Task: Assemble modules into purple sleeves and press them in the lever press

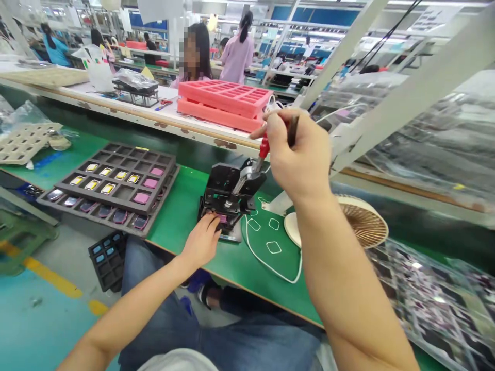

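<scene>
A small black toggle press (228, 198) stands on the green bench (181, 211). My right hand (297, 154) is closed round its red-tipped lever (264, 147), which is raised. My left hand (201, 239) reaches under the press head, fingers curled on a small pink part on the base. Left of the press lie stacked dark trays (119, 180) holding yellow, pink and purple small parts.
A small beige fan (361, 221) lies right of the press with a white cord looping over the mat. Bags of parts (433, 299) fill the right. Pink foam trays (224, 103) sit on the raised shelf. Other workers stand beyond. A dark tray (108, 257) sits on the floor.
</scene>
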`<state>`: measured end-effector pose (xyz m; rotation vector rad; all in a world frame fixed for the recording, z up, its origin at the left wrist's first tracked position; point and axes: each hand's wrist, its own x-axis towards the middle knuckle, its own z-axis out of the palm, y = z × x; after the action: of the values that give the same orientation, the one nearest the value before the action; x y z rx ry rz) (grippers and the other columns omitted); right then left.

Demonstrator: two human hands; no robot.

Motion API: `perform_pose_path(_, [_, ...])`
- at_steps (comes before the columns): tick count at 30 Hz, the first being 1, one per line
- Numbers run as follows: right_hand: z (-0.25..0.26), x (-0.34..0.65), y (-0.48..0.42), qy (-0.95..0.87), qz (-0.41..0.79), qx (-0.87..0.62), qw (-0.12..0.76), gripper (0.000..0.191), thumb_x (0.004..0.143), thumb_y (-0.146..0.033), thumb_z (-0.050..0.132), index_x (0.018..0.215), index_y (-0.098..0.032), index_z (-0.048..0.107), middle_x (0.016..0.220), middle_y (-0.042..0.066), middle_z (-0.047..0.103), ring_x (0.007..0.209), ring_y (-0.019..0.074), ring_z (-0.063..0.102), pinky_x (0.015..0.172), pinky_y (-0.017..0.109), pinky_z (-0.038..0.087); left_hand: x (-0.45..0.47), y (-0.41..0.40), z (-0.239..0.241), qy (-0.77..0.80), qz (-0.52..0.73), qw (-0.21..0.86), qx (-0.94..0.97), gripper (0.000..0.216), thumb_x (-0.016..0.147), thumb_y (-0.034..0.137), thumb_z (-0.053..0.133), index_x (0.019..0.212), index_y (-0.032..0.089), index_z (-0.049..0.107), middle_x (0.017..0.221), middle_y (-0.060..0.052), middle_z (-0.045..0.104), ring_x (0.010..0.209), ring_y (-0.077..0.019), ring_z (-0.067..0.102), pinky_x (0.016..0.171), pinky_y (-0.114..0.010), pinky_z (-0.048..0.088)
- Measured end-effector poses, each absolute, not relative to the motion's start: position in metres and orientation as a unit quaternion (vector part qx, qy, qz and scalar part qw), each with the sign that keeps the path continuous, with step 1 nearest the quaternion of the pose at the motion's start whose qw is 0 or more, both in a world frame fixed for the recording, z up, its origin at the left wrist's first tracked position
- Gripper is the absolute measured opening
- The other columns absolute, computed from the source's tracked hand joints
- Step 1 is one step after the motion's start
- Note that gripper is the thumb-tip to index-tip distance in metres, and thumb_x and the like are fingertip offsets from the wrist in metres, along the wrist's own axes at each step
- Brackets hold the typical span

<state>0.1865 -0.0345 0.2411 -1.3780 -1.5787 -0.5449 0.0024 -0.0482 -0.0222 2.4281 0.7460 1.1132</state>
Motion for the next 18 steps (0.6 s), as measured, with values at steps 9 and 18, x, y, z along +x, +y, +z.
perform_pose_path(9, [0.122,0.165,-0.102,-0.666,-0.24,-0.498,0.501,0.031,0.1,-0.016,0.063,0.13,-0.021,0.071,0.135,0.009,0.076,0.098,0.0224,0.081,0.067,0.027,0.056,-0.118,-0.033,0.025,0.36,0.438,0.101,0.817,0.031,0.101,0.006,0.047,0.105,0.024,0.071,0.114,-0.007,0.076,0.115,-0.021,0.07,0.102,-0.04,0.058])
perform_pose_path(18, [0.101,0.168,-0.146,-0.488,-0.065,-0.622,0.609,0.027,0.098,-0.044,0.073,0.113,-0.023,0.079,0.097,0.007,0.077,0.072,0.0216,0.067,0.062,0.033,0.051,-0.186,0.162,0.067,0.61,0.266,0.061,0.744,0.022,0.101,0.029,0.068,0.118,0.015,0.071,0.127,-0.012,0.071,0.122,-0.0308,0.066,0.108,-0.058,0.052])
